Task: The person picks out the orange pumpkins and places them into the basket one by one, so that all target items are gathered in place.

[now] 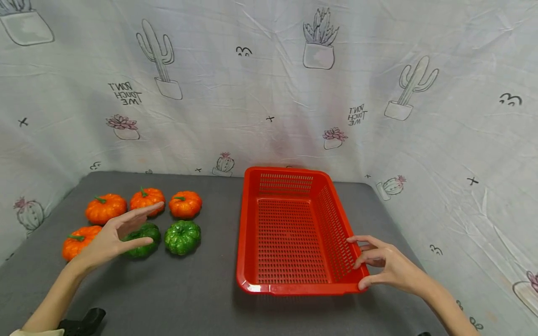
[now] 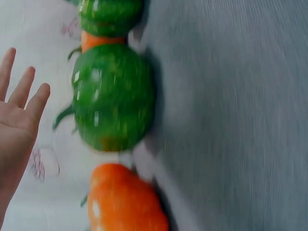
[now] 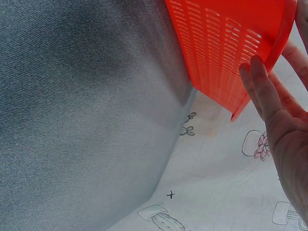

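Note:
My left hand [image 1: 110, 238] hovers over the left part of the table, fingers extended and thumb apart, holding nothing. Beneath and beside it lies a green pumpkin [image 1: 145, 242], partly hidden by the hand. A second green pumpkin [image 1: 182, 237] sits just to the right. Several orange pumpkins [image 1: 106, 208] lie behind and to the left; one is partly covered by the hand. In the left wrist view, a green pumpkin [image 2: 113, 98] is apart from the fingers. At the front right corner of a red plastic basket [image 1: 240, 233], my right hand [image 1: 388, 266] holds the rim, fingers over the side and thumb at the corner.
A grey cloth [image 1: 189, 298] covers the table. Behind and beside it hangs a pale curtain [image 1: 269, 84] printed with cacti. The basket has perforated walls and nothing inside. A black strap piece [image 1: 86, 322] shows at the left wrist.

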The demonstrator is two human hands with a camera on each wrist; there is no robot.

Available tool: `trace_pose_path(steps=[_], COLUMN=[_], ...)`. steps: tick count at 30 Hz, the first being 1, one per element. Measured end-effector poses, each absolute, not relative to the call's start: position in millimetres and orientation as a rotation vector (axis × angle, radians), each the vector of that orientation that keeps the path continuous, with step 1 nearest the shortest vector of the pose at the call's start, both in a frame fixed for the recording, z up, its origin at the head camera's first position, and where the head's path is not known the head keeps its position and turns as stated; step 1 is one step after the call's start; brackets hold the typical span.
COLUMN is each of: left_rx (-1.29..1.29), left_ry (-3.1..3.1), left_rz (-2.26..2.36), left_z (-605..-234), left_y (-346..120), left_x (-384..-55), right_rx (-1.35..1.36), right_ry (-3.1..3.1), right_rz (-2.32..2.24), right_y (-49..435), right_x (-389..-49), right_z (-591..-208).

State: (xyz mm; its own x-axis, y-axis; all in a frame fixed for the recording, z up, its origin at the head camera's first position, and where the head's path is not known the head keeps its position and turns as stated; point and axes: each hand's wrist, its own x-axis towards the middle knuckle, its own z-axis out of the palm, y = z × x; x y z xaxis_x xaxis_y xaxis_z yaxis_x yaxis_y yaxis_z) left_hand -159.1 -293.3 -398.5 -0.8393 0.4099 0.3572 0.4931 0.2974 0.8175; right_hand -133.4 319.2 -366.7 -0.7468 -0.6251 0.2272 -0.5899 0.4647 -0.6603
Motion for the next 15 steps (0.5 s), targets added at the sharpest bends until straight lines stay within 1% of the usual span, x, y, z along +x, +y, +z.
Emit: trace_pose_path(steps=[5,9,15], left_rx=[-0.746,-0.572,-0.486], left_ry=[-2.519,-2.575,-2.583], left_rz=[-1.52,-1.419,-1.384], left_z=[-396,-399,-406], left_y=[-325,-358,-392], left_x=[-148,-140,-130], right_rx=[-1.093,-1.084,-1.081], right_ry=[2.656,2.679,2.688], right_rz=[-1.161,-1.122,-1.059], right_y=[318,319,318], right_x=[-133,-134,-135], right_z=[-367,-366,-363])
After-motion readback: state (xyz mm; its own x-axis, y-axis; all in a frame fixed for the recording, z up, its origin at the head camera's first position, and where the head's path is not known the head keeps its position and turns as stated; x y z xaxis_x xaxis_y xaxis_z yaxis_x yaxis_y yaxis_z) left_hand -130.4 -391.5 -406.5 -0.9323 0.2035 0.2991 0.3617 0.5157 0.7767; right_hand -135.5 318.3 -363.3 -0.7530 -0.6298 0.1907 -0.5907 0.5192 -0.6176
